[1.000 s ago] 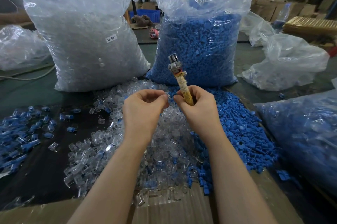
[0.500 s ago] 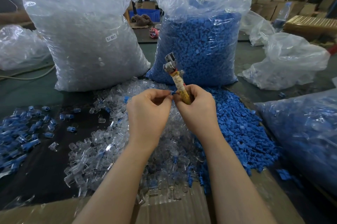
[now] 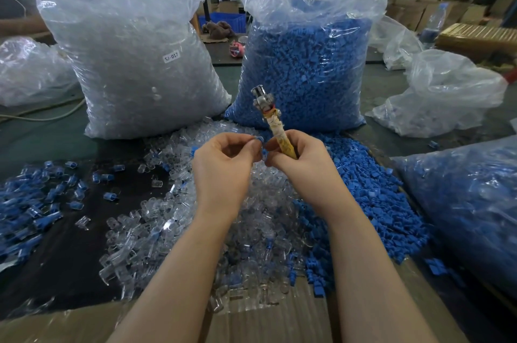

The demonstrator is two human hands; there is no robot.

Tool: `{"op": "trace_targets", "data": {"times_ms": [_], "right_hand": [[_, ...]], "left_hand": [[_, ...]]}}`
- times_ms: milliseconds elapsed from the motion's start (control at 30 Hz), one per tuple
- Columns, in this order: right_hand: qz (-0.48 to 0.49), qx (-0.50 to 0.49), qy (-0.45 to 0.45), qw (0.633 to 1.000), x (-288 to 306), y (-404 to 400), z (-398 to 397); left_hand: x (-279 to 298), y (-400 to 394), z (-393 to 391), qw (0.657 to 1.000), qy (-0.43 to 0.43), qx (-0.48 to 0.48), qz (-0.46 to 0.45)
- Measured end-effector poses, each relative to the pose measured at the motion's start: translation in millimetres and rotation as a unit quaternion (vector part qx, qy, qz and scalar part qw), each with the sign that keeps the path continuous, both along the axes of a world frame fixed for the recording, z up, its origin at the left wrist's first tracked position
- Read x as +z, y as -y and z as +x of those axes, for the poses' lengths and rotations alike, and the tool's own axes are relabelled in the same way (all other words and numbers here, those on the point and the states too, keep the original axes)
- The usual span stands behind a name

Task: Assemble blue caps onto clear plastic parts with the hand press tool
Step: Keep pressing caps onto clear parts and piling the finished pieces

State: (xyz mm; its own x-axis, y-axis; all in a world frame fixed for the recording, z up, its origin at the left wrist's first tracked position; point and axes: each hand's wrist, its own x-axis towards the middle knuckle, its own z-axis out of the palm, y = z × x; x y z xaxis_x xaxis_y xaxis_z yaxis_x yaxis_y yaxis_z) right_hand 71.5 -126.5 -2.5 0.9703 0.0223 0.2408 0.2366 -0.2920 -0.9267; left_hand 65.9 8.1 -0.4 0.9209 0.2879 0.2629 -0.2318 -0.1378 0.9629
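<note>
Right hand (image 3: 299, 159) grips the tape-wrapped, metal-headed hand press tool (image 3: 272, 121) — tilted upright; left hand (image 3: 223, 163) pinches a small blue plastic cap (image 3: 259, 139) between both hands' fingertips.

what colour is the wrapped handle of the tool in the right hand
Yellowish cream wrapping with a red band near the metal head, on the press tool in the head view.

You can read one small white sticker (image 3: 171, 57) on the big clear plastic bag of see-through parts (image 3: 134, 63) (the one at your left): it says "SJ-017".
</note>
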Motion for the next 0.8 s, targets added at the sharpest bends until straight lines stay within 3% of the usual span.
{"op": "trace_targets", "data": {"times_ms": [267,800], "right_hand": [[-0.075,0.059,-0.061,0.994,-4,18,-1],[-0.098,0.120,-0.096,0.983,-2,21,-5]], "left_hand": [[7,-5,2,0.990,0.004,-0.022,-0.138],[6,-8,4,0.987,0.020,-0.037,-0.153]]}}
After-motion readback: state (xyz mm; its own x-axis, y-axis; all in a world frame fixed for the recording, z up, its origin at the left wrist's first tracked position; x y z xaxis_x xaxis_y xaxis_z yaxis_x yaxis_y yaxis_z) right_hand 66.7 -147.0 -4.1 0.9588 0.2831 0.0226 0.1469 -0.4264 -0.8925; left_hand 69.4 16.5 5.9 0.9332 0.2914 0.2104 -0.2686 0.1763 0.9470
